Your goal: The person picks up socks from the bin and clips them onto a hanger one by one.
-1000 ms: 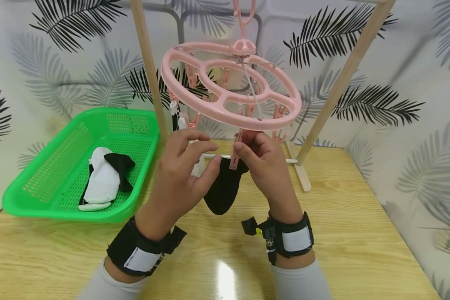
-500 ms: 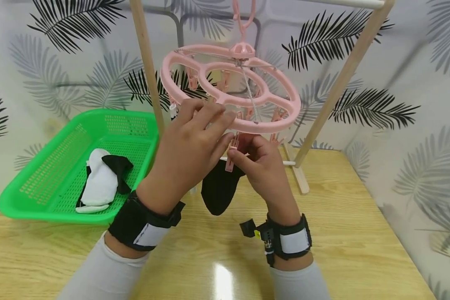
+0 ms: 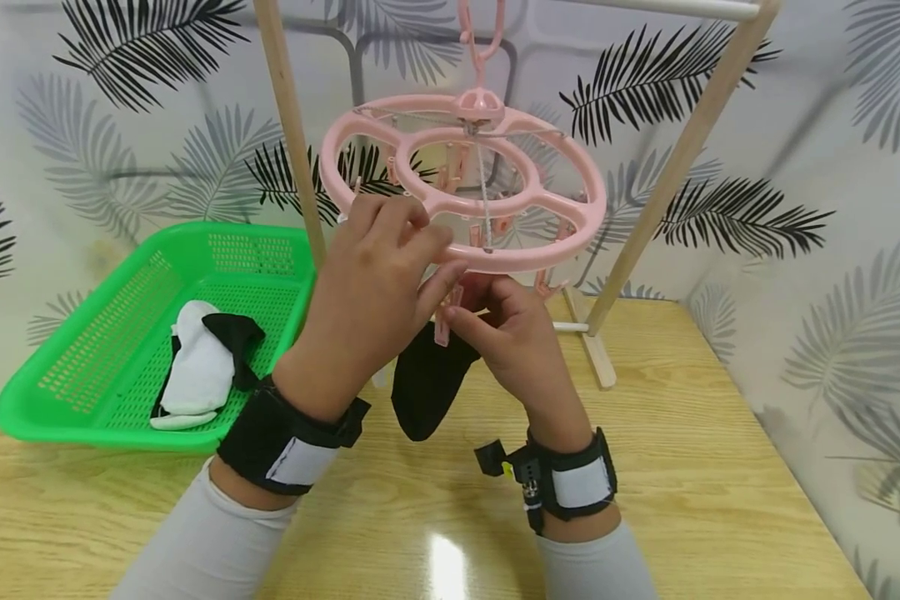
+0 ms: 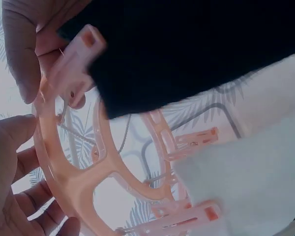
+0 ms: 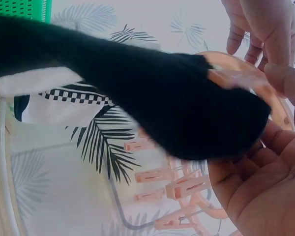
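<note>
A pink round clip hanger (image 3: pixel 540 260) hangs by its hook. My right hand (image 3: pixel 516 332) pinches a pink clothespin (image 3: pixel 442 328) below the front rim, thumb in front, with a black sock (image 3: pixel 426 385) at the clip. In the right wrist view the black sock (image 5: pixel 177 105) stretches across, its end between the fingers. My left hand (image 3: pixel 371 279) holds the rim at the front left, fingers above and thumb below; its fingertips are blurred in the head view. In the left wrist view a clothespin (image 4: pixel 177 223) bears a white sock (image 4: pixel 236 182).
A green basket (image 3: pixel 52 375) at the left holds white and black socks (image 3: pixel 198 367). Wooden posts (image 3: pixel 678 179) stand on both sides of the hanger. Other pink clothespins (image 5: pixel 189 187) dangle under the ring. A wooden table (image 3: pixel 690 467) lies below.
My left hand has risen from beside the clothespin to the hanger's rim. The clothespin and black sock have shifted left, and the ring has turned a little. My right hand has followed, still pinching.
</note>
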Demonstrator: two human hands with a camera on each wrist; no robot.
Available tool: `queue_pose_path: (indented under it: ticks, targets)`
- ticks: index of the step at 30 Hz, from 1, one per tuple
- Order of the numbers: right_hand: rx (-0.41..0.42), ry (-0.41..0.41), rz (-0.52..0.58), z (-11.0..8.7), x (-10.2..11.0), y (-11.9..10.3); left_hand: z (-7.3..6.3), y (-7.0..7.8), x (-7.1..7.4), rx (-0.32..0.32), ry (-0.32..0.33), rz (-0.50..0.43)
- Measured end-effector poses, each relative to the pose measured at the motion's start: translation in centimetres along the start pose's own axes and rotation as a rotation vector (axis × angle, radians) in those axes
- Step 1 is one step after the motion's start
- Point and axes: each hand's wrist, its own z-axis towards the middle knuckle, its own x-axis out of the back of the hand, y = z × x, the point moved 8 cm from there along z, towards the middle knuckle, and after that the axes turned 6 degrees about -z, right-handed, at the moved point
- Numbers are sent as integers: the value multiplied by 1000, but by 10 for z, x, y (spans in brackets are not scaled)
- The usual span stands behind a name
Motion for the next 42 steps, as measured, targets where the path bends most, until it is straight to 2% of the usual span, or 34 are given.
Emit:
queue_pose_path:
  ticks: [11, 17, 21, 25, 28, 34, 36, 38, 42]
  targets:
    - [-46, 2, -43, 1, 5, 4, -2, -13, 0, 71, -20, -60]
    - [-25, 43, -115, -5, 21, -5, -1, -17, -1, 90, -52, -72]
    - [0, 66, -115, -9, 34, -11, 0, -20, -1, 89, -97, -74]
    - [-30, 90, -105, -13, 46, -10, 0, -24, -3, 82, -141, -73]
    - [-47, 170, -132, -16, 59, -10, -1, -27, -4, 85, -158, -87]
    - [-39, 443, -178, -24, 91, -8, -1, -31, -1, 95, -166, -126]
    - [-68, 471, -215, -25, 97, -5, -1, -33, 1, 93, -168, -143]
    - [-117, 435, -260, -23, 98, 0, 0, -34, 2, 89, -172, -161]
    - [-177, 253, -290, -18, 89, 11, 0, -35, 5, 81, -185, -197]
